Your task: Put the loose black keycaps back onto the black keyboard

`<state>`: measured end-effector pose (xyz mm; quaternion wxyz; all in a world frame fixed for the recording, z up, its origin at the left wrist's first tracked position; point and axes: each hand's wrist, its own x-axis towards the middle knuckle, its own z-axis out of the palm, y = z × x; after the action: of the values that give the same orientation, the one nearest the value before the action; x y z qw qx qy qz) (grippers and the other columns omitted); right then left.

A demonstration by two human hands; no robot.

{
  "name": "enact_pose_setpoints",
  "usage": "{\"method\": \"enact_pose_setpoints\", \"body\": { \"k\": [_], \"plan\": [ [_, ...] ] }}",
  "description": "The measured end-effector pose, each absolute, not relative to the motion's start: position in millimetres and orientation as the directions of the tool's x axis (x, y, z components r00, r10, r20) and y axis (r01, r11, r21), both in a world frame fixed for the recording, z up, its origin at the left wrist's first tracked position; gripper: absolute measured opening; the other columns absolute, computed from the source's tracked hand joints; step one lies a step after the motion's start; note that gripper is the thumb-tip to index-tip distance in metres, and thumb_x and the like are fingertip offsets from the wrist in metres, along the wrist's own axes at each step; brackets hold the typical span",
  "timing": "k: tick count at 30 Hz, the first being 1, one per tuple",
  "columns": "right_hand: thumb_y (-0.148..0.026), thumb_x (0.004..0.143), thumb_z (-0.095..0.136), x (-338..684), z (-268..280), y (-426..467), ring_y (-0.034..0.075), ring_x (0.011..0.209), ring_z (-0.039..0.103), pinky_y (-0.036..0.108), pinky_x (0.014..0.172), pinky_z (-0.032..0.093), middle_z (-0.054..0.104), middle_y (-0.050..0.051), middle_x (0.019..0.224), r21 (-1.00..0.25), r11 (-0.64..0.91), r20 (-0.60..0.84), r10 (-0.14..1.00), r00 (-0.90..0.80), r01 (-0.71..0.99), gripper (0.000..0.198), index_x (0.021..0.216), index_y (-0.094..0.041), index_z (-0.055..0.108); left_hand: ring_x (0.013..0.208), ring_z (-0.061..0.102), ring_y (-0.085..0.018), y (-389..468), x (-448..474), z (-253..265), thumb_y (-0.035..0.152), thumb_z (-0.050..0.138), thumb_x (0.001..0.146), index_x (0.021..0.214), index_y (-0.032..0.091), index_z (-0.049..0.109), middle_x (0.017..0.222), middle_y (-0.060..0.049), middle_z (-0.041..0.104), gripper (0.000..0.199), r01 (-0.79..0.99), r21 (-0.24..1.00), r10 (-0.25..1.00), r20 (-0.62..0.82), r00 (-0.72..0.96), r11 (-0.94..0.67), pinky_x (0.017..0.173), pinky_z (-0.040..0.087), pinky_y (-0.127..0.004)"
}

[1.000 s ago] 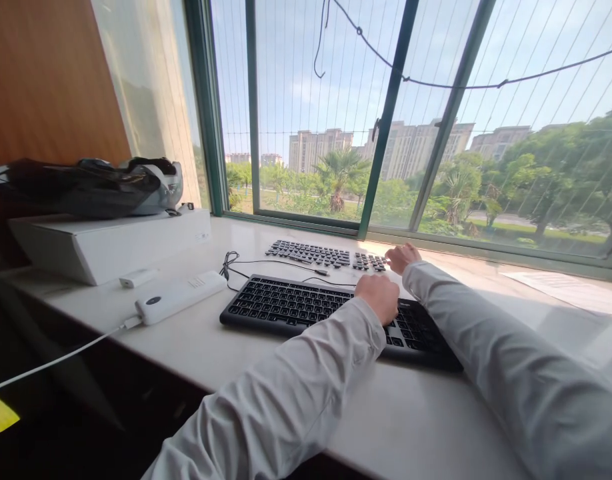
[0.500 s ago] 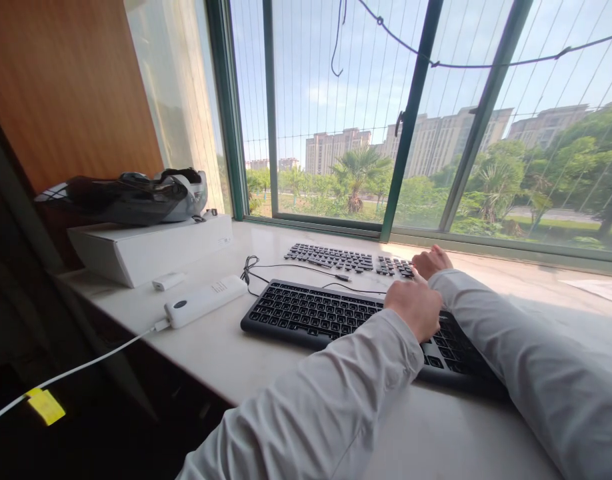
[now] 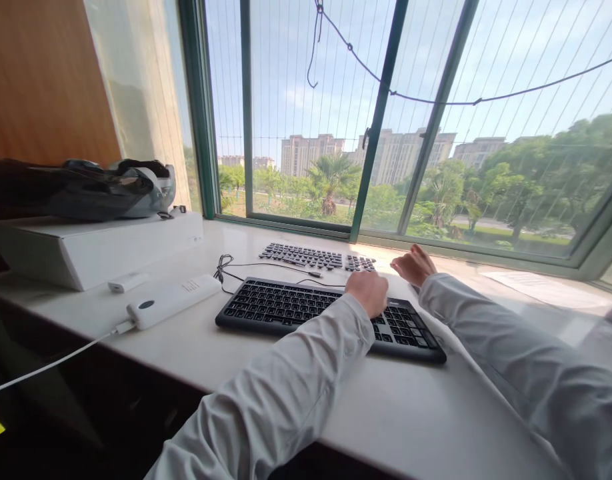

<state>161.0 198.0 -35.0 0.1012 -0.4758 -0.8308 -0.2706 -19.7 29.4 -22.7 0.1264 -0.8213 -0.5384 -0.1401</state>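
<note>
A black keyboard lies on the white tabletop, its keys showing as open square sockets without caps. My left hand is closed over the keyboard's right part, knuckles up; its fingertips and anything in them are hidden. Beyond the keyboard, loose black keycaps are laid out in rows, with a smaller group of keycaps to their right. My right hand is just right of that smaller group, above the table, with its fingers drawn together. Whatever it may hold is too small to make out.
A coiled black cable runs behind the keyboard. To the left are a white power strip-like device with a white cord, a small white block, and a white box bearing a dark plastic-wrapped item. Paper lies at right.
The view has swung right. My right hand has moved rightward from the smaller keycap group, uncovering the keyboard's right end. My left hand stays over the keyboard.
</note>
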Motion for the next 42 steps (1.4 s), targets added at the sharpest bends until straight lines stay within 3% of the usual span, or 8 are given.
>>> {"method": "enact_pose_setpoints", "body": {
  "k": [4, 12, 18, 24, 32, 38, 42],
  "plan": [
    [-0.037, 0.095, 0.034, 169, -28, 154, 0.019, 0.076, 0.060, 0.039, 0.092, 0.022, 0.074, 0.006, 0.083, 0.394, 0.404, 0.452, 0.697, -0.557, 0.825, 0.042, 0.093, -0.023, 0.073, 0.094, 0.064, -0.027, 30, -23, -23, 0.027, 0.048, 0.084, 0.099, 0.012, 0.069, 0.094, -0.015, 0.068, 0.030, 0.935, -0.069, 0.861, 0.371, 0.348, -0.348, 0.079, 0.051, -0.036],
    [-0.055, 0.090, 0.041, 173, -28, 79, 0.012, 0.055, 0.051, 0.037, 0.085, 0.024, 0.071, 0.003, 0.064, 0.173, 0.525, 0.570, 0.637, -0.520, 0.833, 0.045, 0.090, -0.026, 0.075, 0.092, 0.064, -0.028, 34, -27, -23, 0.029, 0.045, 0.084, 0.093, 0.009, 0.070, 0.091, -0.017, 0.067, 0.033, 0.946, -0.047, 0.866, 0.388, 0.314, -0.322, 0.079, 0.049, -0.037],
    [-0.056, 0.084, 0.053, 187, -32, 66, 0.012, 0.057, 0.047, 0.033, 0.081, 0.028, 0.066, 0.000, 0.054, 0.215, 0.654, 0.425, 0.606, -0.673, 0.725, 0.035, 0.083, -0.030, 0.076, 0.091, 0.063, -0.028, 35, -27, -24, 0.031, 0.043, 0.083, 0.094, 0.013, 0.070, 0.091, -0.016, 0.068, 0.034, 0.947, -0.062, 0.865, 0.392, 0.313, -0.315, 0.080, 0.048, -0.038],
    [-0.051, 0.075, 0.066, 190, -23, 57, 0.014, 0.064, 0.049, 0.029, 0.075, 0.030, 0.066, 0.000, 0.056, 0.124, 0.725, 0.354, 0.606, -0.712, 0.678, 0.025, 0.077, -0.029, 0.076, 0.085, 0.064, -0.028, 37, -26, -26, 0.035, 0.042, 0.083, 0.087, 0.014, 0.070, 0.087, -0.014, 0.068, 0.035, 0.949, -0.098, 0.856, 0.411, 0.313, -0.300, 0.076, 0.048, -0.038],
    [-0.045, 0.078, 0.065, 185, -21, 51, 0.010, 0.055, 0.049, 0.030, 0.079, 0.030, 0.066, -0.002, 0.056, 0.145, 0.783, 0.318, 0.542, -0.778, 0.605, 0.021, 0.077, -0.026, 0.075, 0.082, 0.065, -0.029, 39, -25, -29, 0.040, 0.041, 0.082, 0.086, 0.016, 0.072, 0.084, -0.014, 0.069, 0.039, 0.949, -0.129, 0.860, 0.402, 0.315, -0.288, 0.072, 0.048, -0.039],
    [-0.048, 0.076, 0.066, 186, -25, 56, 0.010, 0.057, 0.055, 0.025, 0.070, 0.034, 0.067, -0.003, 0.063, 0.029, 0.747, 0.310, 0.626, -0.716, 0.665, 0.024, 0.084, -0.028, 0.075, 0.082, 0.065, -0.030, 40, -26, -31, 0.043, 0.040, 0.082, 0.083, 0.019, 0.073, 0.083, -0.013, 0.069, 0.041, 0.950, -0.132, 0.866, 0.391, 0.312, -0.283, 0.071, 0.048, -0.039],
    [-0.048, 0.077, 0.065, 188, -27, 56, 0.010, 0.055, 0.056, 0.022, 0.062, 0.035, 0.065, -0.003, 0.055, -0.083, 0.719, 0.277, 0.682, -0.677, 0.690, 0.025, 0.087, -0.028, 0.076, 0.081, 0.065, -0.029, 40, -26, -31, 0.042, 0.039, 0.082, 0.081, 0.020, 0.073, 0.081, -0.013, 0.069, 0.041, 0.949, -0.140, 0.862, 0.399, 0.314, -0.281, 0.071, 0.048, -0.039]
  ]
}}
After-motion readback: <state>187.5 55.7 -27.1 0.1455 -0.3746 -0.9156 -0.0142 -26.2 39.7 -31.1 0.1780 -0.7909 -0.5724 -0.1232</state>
